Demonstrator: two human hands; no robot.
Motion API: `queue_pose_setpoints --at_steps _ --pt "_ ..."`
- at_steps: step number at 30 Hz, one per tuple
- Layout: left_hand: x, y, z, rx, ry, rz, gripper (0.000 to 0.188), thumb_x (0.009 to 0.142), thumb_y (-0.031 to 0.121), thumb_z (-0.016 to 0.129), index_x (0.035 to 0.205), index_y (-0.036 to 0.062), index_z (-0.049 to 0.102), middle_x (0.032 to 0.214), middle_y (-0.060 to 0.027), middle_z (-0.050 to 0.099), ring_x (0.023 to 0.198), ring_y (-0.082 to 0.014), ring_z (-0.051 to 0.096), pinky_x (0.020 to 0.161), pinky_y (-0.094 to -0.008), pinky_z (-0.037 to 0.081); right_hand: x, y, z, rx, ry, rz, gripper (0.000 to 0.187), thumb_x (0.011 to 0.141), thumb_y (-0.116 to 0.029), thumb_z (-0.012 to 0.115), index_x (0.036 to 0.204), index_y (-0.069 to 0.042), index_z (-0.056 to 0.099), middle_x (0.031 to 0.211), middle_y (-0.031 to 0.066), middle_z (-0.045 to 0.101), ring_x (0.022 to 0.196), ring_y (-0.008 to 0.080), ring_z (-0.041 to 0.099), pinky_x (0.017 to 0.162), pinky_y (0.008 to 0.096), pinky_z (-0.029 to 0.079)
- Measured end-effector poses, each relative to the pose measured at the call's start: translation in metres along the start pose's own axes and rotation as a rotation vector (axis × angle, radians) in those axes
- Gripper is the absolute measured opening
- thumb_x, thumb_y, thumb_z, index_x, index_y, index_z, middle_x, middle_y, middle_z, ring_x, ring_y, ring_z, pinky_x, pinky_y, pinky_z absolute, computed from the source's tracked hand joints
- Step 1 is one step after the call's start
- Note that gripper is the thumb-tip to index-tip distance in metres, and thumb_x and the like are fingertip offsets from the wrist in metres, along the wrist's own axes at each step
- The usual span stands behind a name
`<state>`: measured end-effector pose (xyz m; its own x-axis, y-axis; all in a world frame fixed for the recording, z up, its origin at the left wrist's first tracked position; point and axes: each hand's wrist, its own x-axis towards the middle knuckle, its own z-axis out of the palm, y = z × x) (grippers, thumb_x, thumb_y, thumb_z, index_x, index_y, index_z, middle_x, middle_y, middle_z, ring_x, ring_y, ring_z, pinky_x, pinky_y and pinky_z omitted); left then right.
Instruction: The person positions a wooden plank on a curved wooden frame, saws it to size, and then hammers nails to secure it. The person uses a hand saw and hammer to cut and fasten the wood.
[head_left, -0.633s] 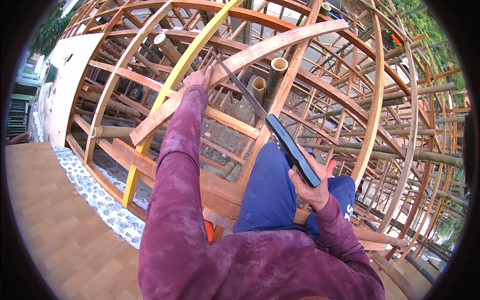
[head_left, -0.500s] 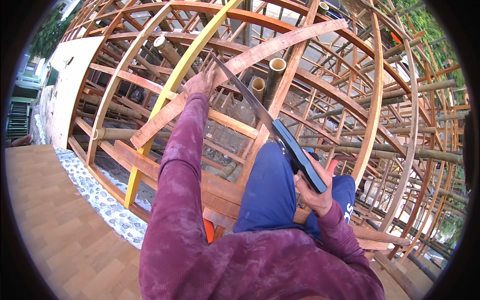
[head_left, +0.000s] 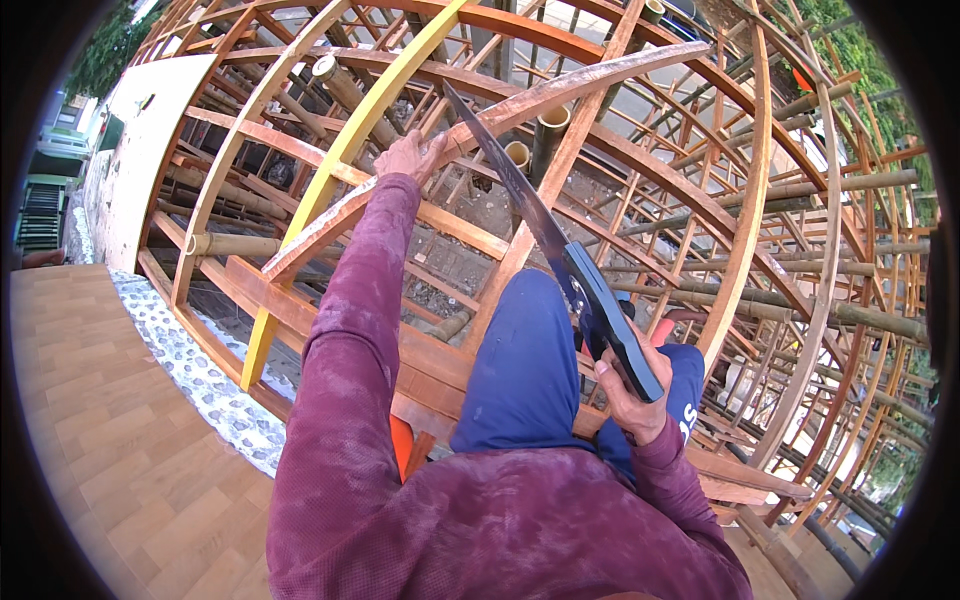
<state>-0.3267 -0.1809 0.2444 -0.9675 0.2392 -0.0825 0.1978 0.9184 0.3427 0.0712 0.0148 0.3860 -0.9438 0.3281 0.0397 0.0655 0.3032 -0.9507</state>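
My left hand [head_left: 410, 160] grips a long, slightly curved wooden board [head_left: 580, 88] near its middle. The board slants from the lower left to the upper right over the timber frame, with its narrow edge toward me. In my right hand [head_left: 637, 385] is a handsaw [head_left: 600, 305], held by its black and blue handle. Its long blade points up and to the left, its tip close to the board just right of my left hand. Whether the teeth touch the wood, I cannot tell. A yellow timber [head_left: 375, 115] passes beneath the board's lower part.
Curved wooden ribs [head_left: 755, 190] and crossbars form an open lattice with gaps down to the ground. Bamboo poles [head_left: 552, 125] stand and lie among them. A pale panel [head_left: 150, 150] stands at the left, above wood-patterned flooring [head_left: 140, 400]. Something orange [head_left: 401, 440] shows beside my left arm.
The board has rolled in my left hand from its broad face toward its narrow edge. The saw has shifted slightly right and down with my right hand.
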Motion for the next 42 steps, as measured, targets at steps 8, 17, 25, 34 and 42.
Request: queue_pose_setpoints --at_steps 8,17,25,34,42 --pt "0.027 0.012 0.010 0.153 -0.179 -0.099 0.082 0.094 0.071 0.027 0.109 0.0051 0.074 0.110 -0.0231 0.070 0.106 -0.0383 0.067 0.093 -0.0482 0.050 0.035 0.017 0.018 0.012 -0.033 -0.033 0.061 0.076 0.005 0.066 0.135 0.007 0.053 0.082 0.0082 0.068 0.061 0.0087 0.060 0.059 0.0233 0.048" --pt "0.016 0.012 0.005 0.176 -0.112 -0.079 0.085 0.092 0.074 0.027 0.101 0.0039 0.075 0.096 -0.0265 0.070 0.098 -0.0415 0.068 0.088 -0.0512 0.050 0.015 0.008 0.012 -0.067 -0.077 -0.065 0.062 0.074 0.008 0.065 0.135 0.008 0.052 0.093 0.0146 0.072 0.068 0.0159 0.068 0.067 0.0272 0.053" --pt "0.019 0.020 0.009 0.153 -0.108 -0.078 0.081 0.092 0.073 0.028 0.098 0.0090 0.077 0.096 -0.0237 0.071 0.098 -0.0410 0.068 0.087 -0.0503 0.051 0.083 0.040 0.047 -0.006 -0.103 -0.014 0.060 0.077 0.005 0.062 0.137 0.006 0.051 0.079 0.0096 0.067 0.061 0.0124 0.063 0.061 0.0267 0.050" --pt "0.012 0.015 -0.001 0.141 -0.122 -0.112 0.079 0.092 0.074 0.029 0.097 0.0110 0.077 0.094 -0.0218 0.072 0.097 -0.0404 0.068 0.087 -0.0493 0.050 0.045 0.018 0.016 -0.001 -0.118 0.027 0.049 0.076 0.007 0.060 0.125 0.008 0.057 0.071 0.0044 0.061 0.059 0.0079 0.057 0.058 0.0230 0.046" --pt "0.024 0.013 0.015 0.156 -0.107 -0.109 0.079 0.091 0.073 0.033 0.102 0.0080 0.076 0.097 -0.0237 0.072 0.099 -0.0402 0.069 0.088 -0.0485 0.052 0.113 0.024 0.057 0.028 -0.114 -0.068 0.063 0.075 0.004 0.060 0.138 0.002 0.051 0.074 0.0133 0.061 0.059 0.0132 0.059 0.061 0.0263 0.049"
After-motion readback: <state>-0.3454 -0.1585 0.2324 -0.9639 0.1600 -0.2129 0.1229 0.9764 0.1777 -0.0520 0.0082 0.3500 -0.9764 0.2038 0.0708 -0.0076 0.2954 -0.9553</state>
